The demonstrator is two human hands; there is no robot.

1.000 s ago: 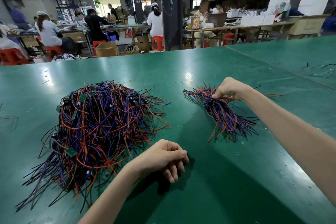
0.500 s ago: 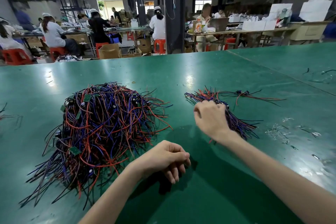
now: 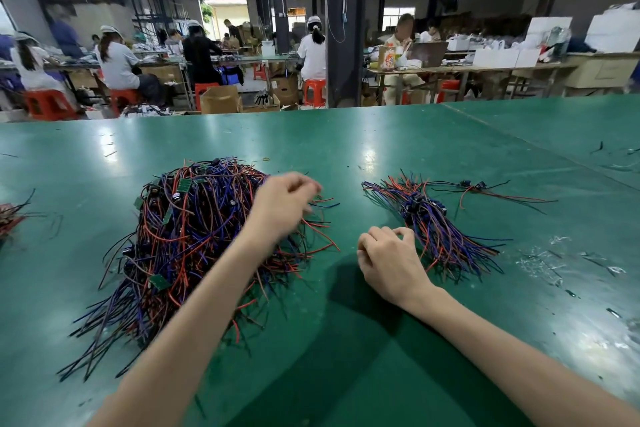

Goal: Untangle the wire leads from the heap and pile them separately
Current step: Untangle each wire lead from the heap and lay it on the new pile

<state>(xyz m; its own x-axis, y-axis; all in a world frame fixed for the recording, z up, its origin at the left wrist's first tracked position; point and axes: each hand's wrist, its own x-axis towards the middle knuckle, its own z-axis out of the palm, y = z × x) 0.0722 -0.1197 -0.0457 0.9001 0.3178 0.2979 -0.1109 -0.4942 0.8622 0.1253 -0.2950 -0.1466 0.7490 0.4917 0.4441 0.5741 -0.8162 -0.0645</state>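
Left hand [image 3: 282,206] grip half-curled over heap [image 3: 194,236], right hand [image 3: 389,260] loosely curled, empty

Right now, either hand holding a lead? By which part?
Right hand: loosely curled, nothing in it, beside the sorted pile. Left hand: blurred over the heap, fingers curled; cannot tell whether it grips a wire.
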